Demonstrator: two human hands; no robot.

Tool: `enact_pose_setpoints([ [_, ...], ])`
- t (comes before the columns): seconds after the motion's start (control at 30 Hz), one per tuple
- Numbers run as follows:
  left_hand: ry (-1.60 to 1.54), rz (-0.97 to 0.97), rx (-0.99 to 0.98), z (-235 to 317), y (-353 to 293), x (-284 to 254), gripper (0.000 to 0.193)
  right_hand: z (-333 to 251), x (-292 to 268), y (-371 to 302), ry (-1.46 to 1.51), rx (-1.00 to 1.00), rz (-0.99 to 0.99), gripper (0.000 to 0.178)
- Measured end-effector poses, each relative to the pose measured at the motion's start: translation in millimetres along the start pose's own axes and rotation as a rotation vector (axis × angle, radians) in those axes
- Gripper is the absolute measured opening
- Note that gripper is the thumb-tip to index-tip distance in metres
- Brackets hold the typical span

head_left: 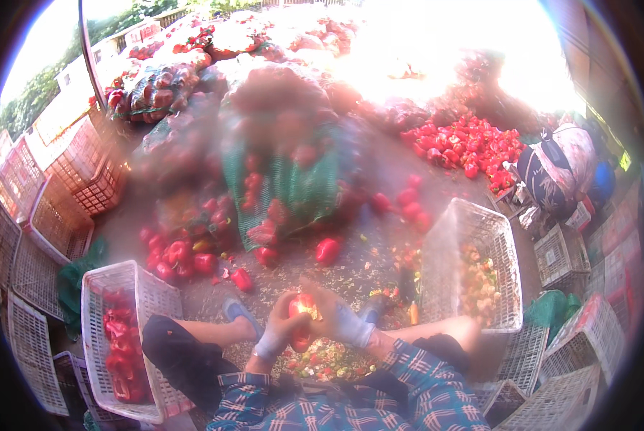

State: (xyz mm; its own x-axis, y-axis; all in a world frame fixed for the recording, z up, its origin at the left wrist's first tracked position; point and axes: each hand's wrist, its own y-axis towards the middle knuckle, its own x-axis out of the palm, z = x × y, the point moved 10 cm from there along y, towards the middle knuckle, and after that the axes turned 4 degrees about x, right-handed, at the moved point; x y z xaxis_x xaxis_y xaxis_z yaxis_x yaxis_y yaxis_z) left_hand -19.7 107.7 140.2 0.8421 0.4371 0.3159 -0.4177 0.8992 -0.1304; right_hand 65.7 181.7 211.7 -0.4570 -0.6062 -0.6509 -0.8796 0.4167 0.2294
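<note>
The pepper (302, 306) lay just below centre, toward six o'clock, the left hand's (277, 320) fingers grasping it. The right hand (342, 320) was beside it, its blurred fingers' hold impossible to tell. From there, the left crate (160, 293) stood near nine o'clock, the sack (293, 179) at twelve.

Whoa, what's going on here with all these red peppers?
A person is handling a red pepper between their knees. The left hand holds it, and the right hand is close against it, too blurred to see exactly how. The white crate on the left has red peppers in it; the one on the right has small pale and orange bits. More peppers lie ahead, around a green mesh sack.
</note>
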Motion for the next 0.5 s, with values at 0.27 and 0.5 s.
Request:
enact_pose_setpoints([
  [0.27, 0.282, 0.247, -0.001, -10.1, 14.7, -10.0, 0.045, 54.1, 16.7, -18.4, 0.065, 0.342, 0.343, 0.086],
  [0.5, -0.107, 0.214, -0.056, -39.3, 15.3, -50.0, 0.046, 94.2, 39.0, 1.9, 0.388, 0.441, 0.426, 0.084],
])
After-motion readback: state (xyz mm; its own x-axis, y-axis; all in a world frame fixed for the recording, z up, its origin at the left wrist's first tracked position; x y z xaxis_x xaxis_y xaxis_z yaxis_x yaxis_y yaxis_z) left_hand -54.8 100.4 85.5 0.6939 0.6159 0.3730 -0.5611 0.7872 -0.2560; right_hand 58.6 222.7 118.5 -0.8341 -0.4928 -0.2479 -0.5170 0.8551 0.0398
